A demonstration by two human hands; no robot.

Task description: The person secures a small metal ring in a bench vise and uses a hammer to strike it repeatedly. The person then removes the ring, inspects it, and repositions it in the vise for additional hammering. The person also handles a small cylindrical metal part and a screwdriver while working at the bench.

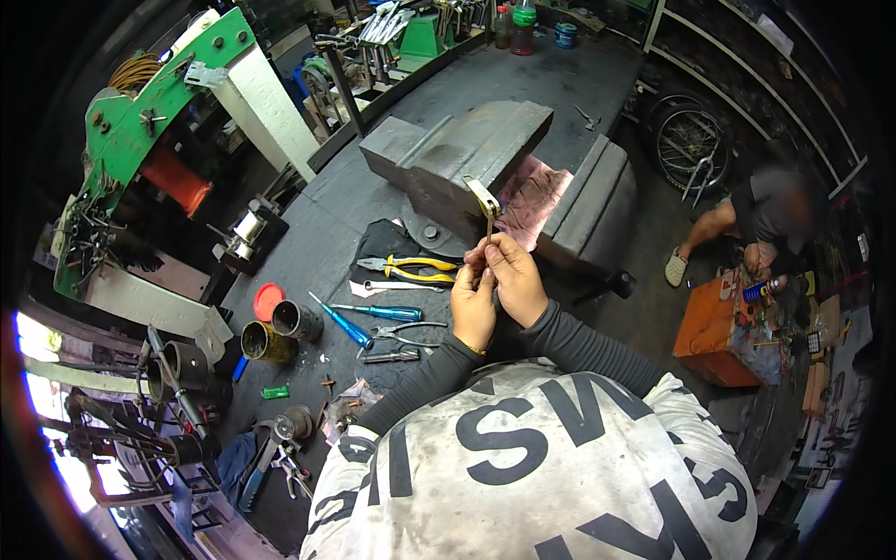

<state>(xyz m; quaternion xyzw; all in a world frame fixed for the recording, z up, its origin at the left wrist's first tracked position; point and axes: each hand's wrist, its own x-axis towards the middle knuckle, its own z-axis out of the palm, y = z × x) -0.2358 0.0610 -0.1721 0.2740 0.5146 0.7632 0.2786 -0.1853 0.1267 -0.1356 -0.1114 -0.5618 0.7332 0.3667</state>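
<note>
Both my hands are closed in front of a large grey bench vise (467, 154). My left hand (473, 313) and my right hand (519, 285) meet at the fingertips around the lower end of a thin metal rod. The rod (490, 224) stands upright and carries a pale, elongated metal head (481, 194); my fingers hide its bottom. Behind it, a pink cloth (534, 201) lies between the vise jaws. Left of my hands are yellow-handled pliers (420, 271), a wrench (403, 287), two blue screwdrivers (347, 327), grey pliers (411, 329) and a short metal cylinder (390, 357).
Two open cans (297, 322) and a red lid (269, 301) stand at the left of the dark bench. A green press frame (121, 131) rises beyond. At right, another person (770, 215) sits by an orange box (714, 327), near a spoked wheel (689, 140).
</note>
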